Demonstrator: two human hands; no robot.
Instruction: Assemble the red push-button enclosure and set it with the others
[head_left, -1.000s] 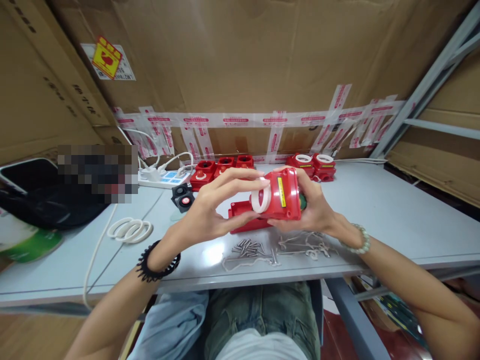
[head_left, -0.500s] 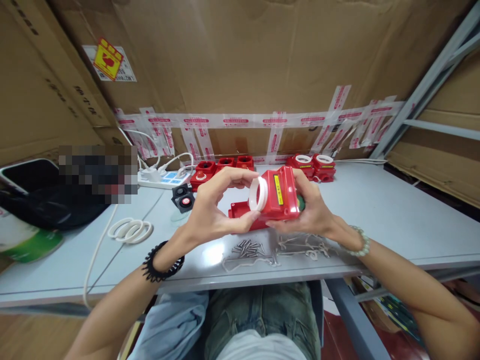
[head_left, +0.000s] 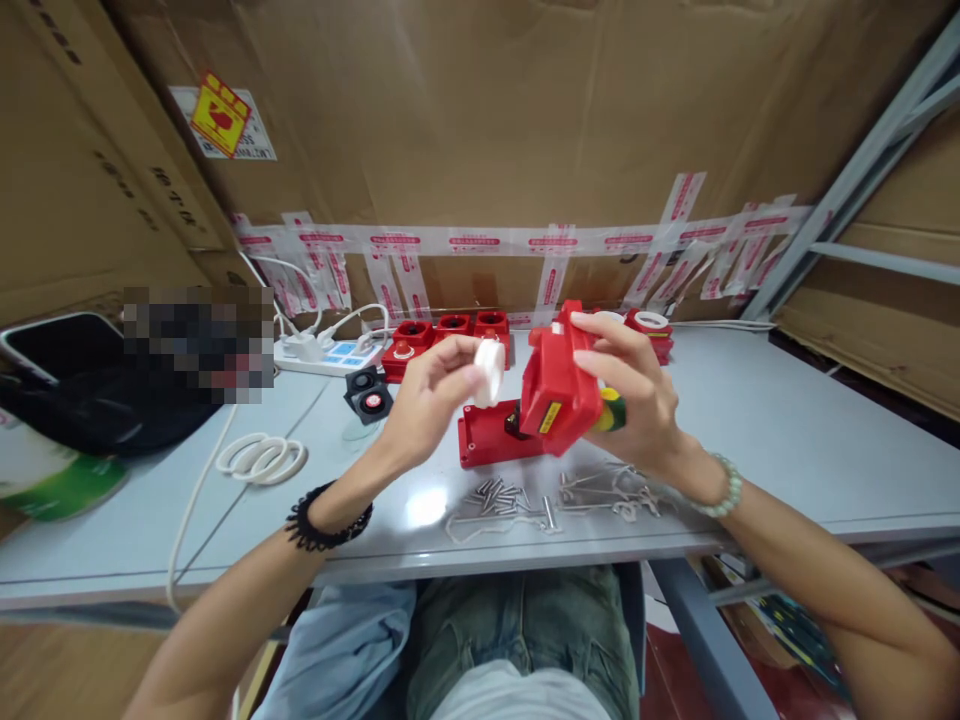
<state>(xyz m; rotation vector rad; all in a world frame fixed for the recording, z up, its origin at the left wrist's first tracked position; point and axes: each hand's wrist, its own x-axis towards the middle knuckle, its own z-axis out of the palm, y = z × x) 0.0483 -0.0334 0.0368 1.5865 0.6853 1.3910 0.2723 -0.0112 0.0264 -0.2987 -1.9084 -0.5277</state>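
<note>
My left hand (head_left: 433, 395) pinches a white plastic ring (head_left: 490, 371), held apart from the red part. In my right hand (head_left: 643, 390) is a red plastic housing (head_left: 562, 380) with a small yellow label, tilted above the table. A yellow and green object (head_left: 613, 408), perhaps a tool handle, shows under the right fingers, mostly hidden. Below the housing lies a flat red base (head_left: 491, 440) with a dark piece on it. Near the table's front edge are loose screws (head_left: 495, 497) and thin metal rods with white cord (head_left: 607, 492).
White rings (head_left: 262, 458) lie at the left. Black square parts (head_left: 369, 395) sit before a power strip (head_left: 330, 357). Red housings (head_left: 452, 328) stand along the back, others with white rings (head_left: 651, 322) at the right. A black bag (head_left: 97, 410) is far left.
The white ring has come away from the red housing in my left hand, which has moved left. My right hand has turned and tilted the housing, uncovering more of the red base.
</note>
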